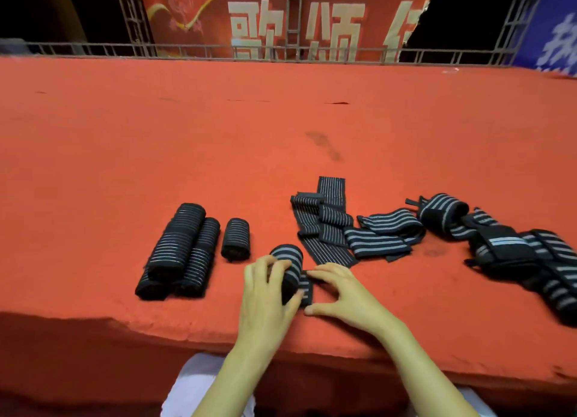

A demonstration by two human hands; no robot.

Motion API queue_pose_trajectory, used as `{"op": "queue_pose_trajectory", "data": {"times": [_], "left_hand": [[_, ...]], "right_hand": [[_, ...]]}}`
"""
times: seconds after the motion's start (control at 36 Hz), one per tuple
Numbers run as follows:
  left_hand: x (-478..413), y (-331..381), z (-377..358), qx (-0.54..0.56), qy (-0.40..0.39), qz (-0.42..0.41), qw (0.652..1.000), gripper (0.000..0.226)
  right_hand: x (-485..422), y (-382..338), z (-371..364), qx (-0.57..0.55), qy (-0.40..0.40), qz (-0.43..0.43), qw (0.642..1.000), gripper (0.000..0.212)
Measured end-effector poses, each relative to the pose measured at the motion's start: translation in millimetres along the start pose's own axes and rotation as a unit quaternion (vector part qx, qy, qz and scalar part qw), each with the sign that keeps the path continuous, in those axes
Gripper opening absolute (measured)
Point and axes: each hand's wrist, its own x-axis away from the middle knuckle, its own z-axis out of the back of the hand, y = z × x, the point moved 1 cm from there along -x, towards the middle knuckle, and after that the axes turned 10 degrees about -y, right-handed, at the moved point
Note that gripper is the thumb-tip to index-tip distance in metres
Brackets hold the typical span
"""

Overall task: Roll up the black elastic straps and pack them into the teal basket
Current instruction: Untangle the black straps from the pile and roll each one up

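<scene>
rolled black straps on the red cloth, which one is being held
The black roll with wide grey stripes, gripped by the left hand, with the right hand touching its loose tail. The thin-striped rolls lie untouched to its left.

Both bare forearms reach up over the near edge of the surface [218,135], the left forearm [228,382] leaning right and the right forearm [421,369] leaning left, so the hands meet close together just inside that edge. The left hand [265,294] lies knuckles up, its fingers [278,268] curled over a strap roll [288,260] and gripping it. The right hand [343,294] is arched and spread, palm down, forefinger and thumb stretched left towards the roll's loose end, fingertips pressed down.
</scene>
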Motion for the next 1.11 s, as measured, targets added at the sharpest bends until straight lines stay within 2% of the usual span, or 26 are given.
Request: {"op": "queue_pose_trajectory", "data": {"times": [0.06,0.11,0.14,0.19,0.22,0.25,0.31,0.39,0.44,0.5,0.53,0.58,0.64,0.69,0.78,0.86,0.92,1.0,1.11], "left_hand": [[-1.3,10.6,-9.2,-0.005,-0.027,-0.046,0.999,0.047],[-2.4,21.8,-15.3,0.03,-0.052,-0.069,0.996,0.035],[-3.0,27.0,-16.5,0.066,-0.067,-0.07,0.993,0.031],[-5.3,32.9,-16.9,0.146,-0.082,-0.06,0.984,0.029],[-7.1,33.2,-15.8,0.173,-0.072,-0.046,0.981,0.027],[-8.9,32.3,-13.8,0.191,-0.054,-0.029,0.98,0.026],[-11.7,25.1,-8.5,0.221,-0.019,0.02,0.975,0.031],[-12.2,11.0,-3.5,0.211,-0.022,0.108,0.971,0.038],[-11.7,2.6,-3.9,0.239,-0.097,0.211,0.943,0.058],[-12.6,-2.9,-5.8,0.347,-0.174,0.286,0.876,0.077],[-12.7,-3.5,-6.1,0.387,-0.192,0.292,0.853,0.077],[-12.8,-3.9,-6.3,0.423,-0.199,0.27,0.842,0.066],[-13.0,-0.9,-6.8,0.449,-0.194,0.236,0.839,0.068],[-12.1,4.1,-10.6,0.463,-0.184,0.195,0.845,0.076],[-7.3,14.6,-17.8,0.44,-0.159,0.115,0.876,0.073],[-2.2,20.0,-26.1,0.381,-0.159,0.052,0.91,0.072],[-1.1,21.0,-30.2,0.341,-0.17,0.023,0.924,0.071],[-5.7,20.0,-32.1,0.328,-0.205,0.01,0.922,0.074],[-13.3,19.1,-28.8,0.318,-0.248,0.015,0.915,0.075]], "right_hand": [[7.1,9.4,3.5,-0.002,0.007,-0.009,1.0,0.103],[13.4,19.3,7.6,-0.033,0.005,-0.029,0.999,0.096],[17.1,21.7,11.9,-0.036,0.012,-0.04,0.998,0.085],[24.4,17.1,18.6,-0.059,0.023,-0.06,0.996,0.048],[23.7,18.8,17.0,-0.067,0.048,-0.075,0.994,0.032],[18.7,26.1,9.9,-0.055,0.054,-0.086,0.993,0.026],[10.6,58.0,-13.5,-0.08,-0.003,-0.11,0.991,0.026],[7.0,53.2,-20.2,-0.133,0.009,-0.12,0.984,0.03],[8.7,17.7,-1.3,-0.123,0.073,-0.124,0.982,0.048],[14.6,6.0,3.0,-0.091,0.11,-0.101,0.985,0.061],[13.8,3.8,1.7,-0.092,0.104,-0.092,0.986,0.059],[16.3,4.4,2.4,-0.114,0.093,-0.091,0.985,0.042],[18.2,5.9,3.2,-0.146,0.097,-0.075,0.982,0.011],[23.6,3.8,9.9,-0.199,0.089,-0.045,0.975,0.027],[33.6,11.2,17.1,-0.242,0.084,-0.014,0.966,0.058],[45.4,13.5,23.8,-0.235,0.082,0.013,0.968,0.06],[51.4,16.5,24.3,-0.24,0.075,0.016,0.968,0.075],[56.8,19.1,28.6,-0.203,0.062,0.022,0.977,0.106],[54.0,13.6,44.6,-0.089,0.048,0.052,0.993,0.103]]}}
